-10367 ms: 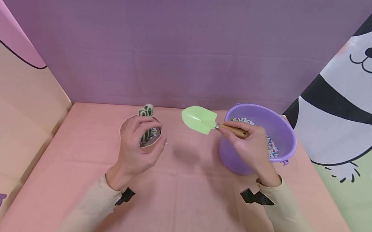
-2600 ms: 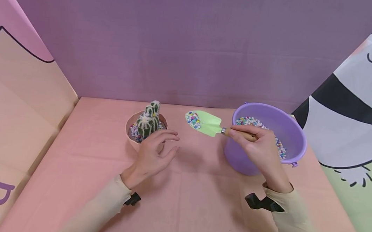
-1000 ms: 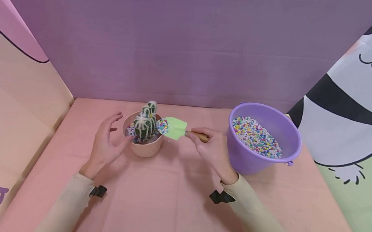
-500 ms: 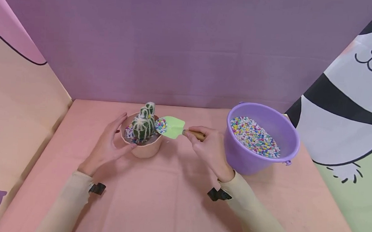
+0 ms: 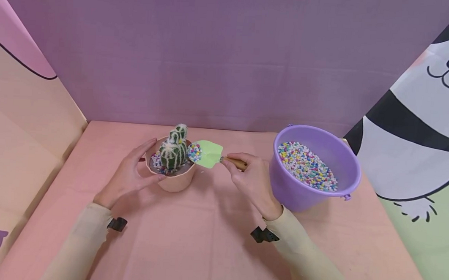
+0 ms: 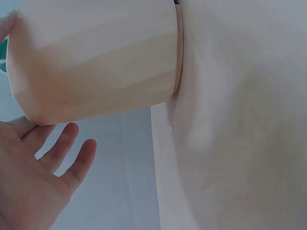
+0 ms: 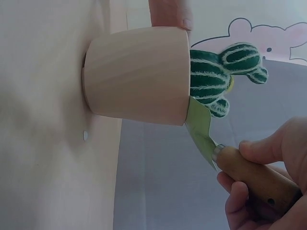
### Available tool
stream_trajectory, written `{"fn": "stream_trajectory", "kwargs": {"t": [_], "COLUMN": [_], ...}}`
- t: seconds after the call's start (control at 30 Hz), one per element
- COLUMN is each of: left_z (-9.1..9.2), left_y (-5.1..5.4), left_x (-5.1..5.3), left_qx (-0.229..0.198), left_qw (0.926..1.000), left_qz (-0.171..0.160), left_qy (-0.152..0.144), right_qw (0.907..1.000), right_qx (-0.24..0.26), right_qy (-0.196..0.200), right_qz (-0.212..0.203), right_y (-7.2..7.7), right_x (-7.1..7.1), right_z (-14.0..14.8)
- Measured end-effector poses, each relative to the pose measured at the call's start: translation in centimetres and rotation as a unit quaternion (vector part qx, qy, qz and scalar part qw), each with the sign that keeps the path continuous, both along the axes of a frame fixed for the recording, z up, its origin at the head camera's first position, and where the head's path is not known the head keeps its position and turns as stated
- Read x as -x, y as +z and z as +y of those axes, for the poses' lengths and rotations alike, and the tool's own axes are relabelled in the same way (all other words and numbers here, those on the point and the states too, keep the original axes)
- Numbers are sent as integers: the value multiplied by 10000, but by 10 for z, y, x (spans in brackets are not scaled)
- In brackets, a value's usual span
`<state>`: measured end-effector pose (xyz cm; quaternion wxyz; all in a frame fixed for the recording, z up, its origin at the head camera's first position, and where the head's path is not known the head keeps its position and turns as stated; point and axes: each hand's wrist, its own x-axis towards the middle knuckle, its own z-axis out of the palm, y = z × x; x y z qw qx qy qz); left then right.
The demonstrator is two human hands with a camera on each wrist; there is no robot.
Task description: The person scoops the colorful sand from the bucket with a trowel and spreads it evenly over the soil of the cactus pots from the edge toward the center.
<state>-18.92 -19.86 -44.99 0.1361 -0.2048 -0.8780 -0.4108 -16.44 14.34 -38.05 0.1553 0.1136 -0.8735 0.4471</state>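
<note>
My right hand [image 5: 254, 177] grips the wooden handle [image 7: 261, 175] of a small trowel [image 5: 210, 153] with a pale green blade. Colourful pebbles [image 5: 194, 152] lie on the tip of that blade, which rests over the right rim of a peach flowerpot [image 5: 175, 183]. In the pot stands a green cactus with white stripes [image 5: 172, 153], with more pebbles [image 5: 156, 159] round its base. My left hand [image 5: 128, 175] holds the pot's left side at the rim, thumb in front and fingers behind. Its other fingers spread off the pot in the left wrist view.
At the right stands a purple bucket [image 5: 288, 183] holding many small coloured pebbles [image 5: 307, 166]. A single white pebble [image 7: 85, 135] lies on the pink tablecloth [image 5: 188, 244] near the pot. A purple wall [image 5: 228, 60] closes off the back.
The trowel, bare at first, picked up pebbles and moved left from beside the bucket to the pot's rim. My left hand shifted to the pot's left side and closed in on it.
</note>
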Motion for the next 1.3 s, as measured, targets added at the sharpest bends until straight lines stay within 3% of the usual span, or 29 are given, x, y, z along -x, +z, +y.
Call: {"fn": "stream_trajectory", "kwargs": {"t": [0.33,1.3], "left_z": [4,17], "left_y": [-1,-3], "left_x": [-1,-17], "left_qx": [-118,-270], "left_qw": [9997,9965], "left_qz": [174,168], "left_qy": [128,770], "right_qw": [9981,9897], "right_qx": [-487,-868], "right_qy": [-3,76], "right_qz": [377,1132], "right_y": [6,7], "right_x": [0,-4], "right_z": [-1,-6]}}
